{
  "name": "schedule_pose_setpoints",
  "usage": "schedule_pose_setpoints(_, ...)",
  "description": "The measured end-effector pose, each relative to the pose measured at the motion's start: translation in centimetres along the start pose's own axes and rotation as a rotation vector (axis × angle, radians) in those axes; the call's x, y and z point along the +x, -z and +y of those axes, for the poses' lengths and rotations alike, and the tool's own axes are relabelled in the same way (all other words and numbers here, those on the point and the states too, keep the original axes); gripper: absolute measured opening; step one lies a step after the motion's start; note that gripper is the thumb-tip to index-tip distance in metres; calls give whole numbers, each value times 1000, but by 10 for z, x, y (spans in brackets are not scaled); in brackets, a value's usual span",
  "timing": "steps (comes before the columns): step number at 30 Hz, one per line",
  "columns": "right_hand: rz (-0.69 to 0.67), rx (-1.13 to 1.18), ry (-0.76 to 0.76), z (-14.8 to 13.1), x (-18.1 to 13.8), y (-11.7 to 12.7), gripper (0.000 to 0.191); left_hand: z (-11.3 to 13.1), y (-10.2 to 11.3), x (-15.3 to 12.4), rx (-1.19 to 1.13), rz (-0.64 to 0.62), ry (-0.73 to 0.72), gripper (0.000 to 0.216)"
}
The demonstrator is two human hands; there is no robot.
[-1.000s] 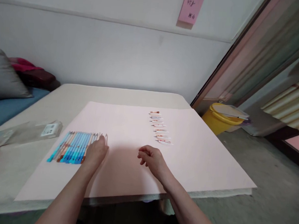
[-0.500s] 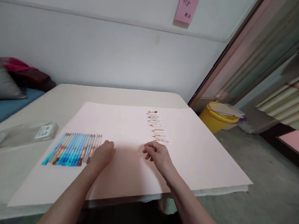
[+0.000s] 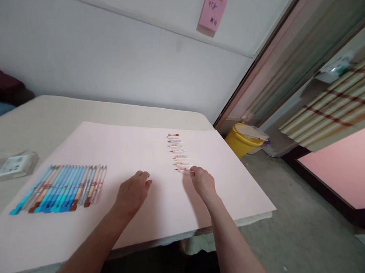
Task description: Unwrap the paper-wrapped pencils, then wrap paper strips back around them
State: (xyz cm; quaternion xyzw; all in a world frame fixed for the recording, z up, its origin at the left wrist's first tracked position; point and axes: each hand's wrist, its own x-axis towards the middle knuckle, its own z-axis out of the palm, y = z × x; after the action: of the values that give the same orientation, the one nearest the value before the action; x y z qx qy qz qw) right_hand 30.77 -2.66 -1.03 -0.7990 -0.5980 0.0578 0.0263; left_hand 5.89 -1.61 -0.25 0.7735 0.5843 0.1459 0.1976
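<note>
Since the earlier frame, left hand (image 3: 133, 193) and right hand (image 3: 202, 182) have shifted rightward. Pens (image 3: 65, 187) lie by the left edge of the pink sheet (image 3: 123, 143). Left fingers half-curled, parted; right fingertips at the front refill (image 3: 181, 169), nearer the right edge, pinch unclear.

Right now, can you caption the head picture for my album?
Right hand at the slim sticks, left hand apart from colourful pens.

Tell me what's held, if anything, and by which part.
Right grip is at the right end of the closest right-side pen; whether it's pinched, can't tell. Left grip: nothing visible.
</note>
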Motion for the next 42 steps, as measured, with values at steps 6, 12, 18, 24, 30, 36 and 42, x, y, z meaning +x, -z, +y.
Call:
schedule_pose_setpoints(6, -90, -115, 67, -1, 4, -12, 28, 12, -9, -6, -517, 9, 26, 9)
schedule_pose_setpoints(12, -105, -98, 108, -4, 4, -16, 25, 16, -11, -8, -610, 9, 45, 9)
schedule_pose_setpoints(18, -129, -94, 129, -11, 3, -18, 27, 22, -15, -10, -955, -159, 216, 13)
schedule_pose_setpoints(24, -139, -123, 97, -10, 4, -18, 25, 32, -36, -22, -1532, -359, 633, 19)
schedule_pose_setpoints(30, -156, -127, 143, -11, 3, -23, 25, 33, -52, -24, -1695, -279, 813, 20)
schedule_pose_setpoints(36, -159, -121, 145, -11, 5, -24, 27, 37, -54, -22, -1723, -263, 848, 18)
schedule_pose_setpoints(42, -145, -96, 196, -28, -7, -16, 32, 37, -59, -19, -1723, -234, 878, 15)
